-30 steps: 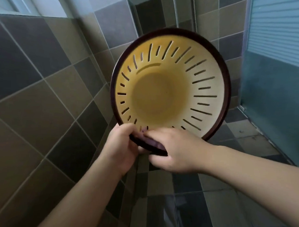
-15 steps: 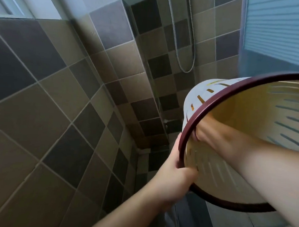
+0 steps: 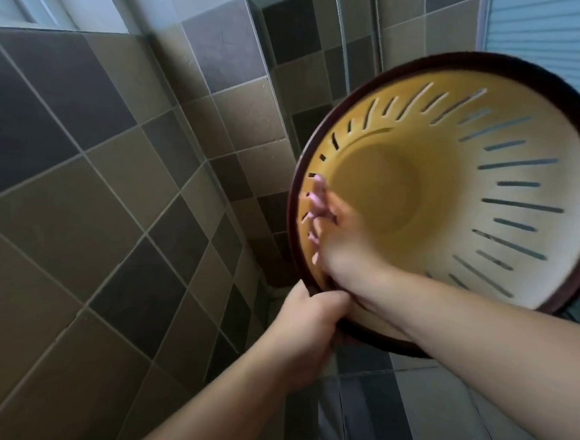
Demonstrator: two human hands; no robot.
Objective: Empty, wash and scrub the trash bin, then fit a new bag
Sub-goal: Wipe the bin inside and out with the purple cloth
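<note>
Slotted round bin (image 3: 482, 208), seemingly plastic

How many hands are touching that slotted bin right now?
2. The left hand grips the dark rim of the bin at its lower edge. The right hand reaches inside, fingers against the slotted inner wall; it is blurred, so anything held there can't be told.

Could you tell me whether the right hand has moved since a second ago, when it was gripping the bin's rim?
Yes. The right hand has left the dark rim and now reaches inside the bin, fingers against the slotted inner wall.
</note>
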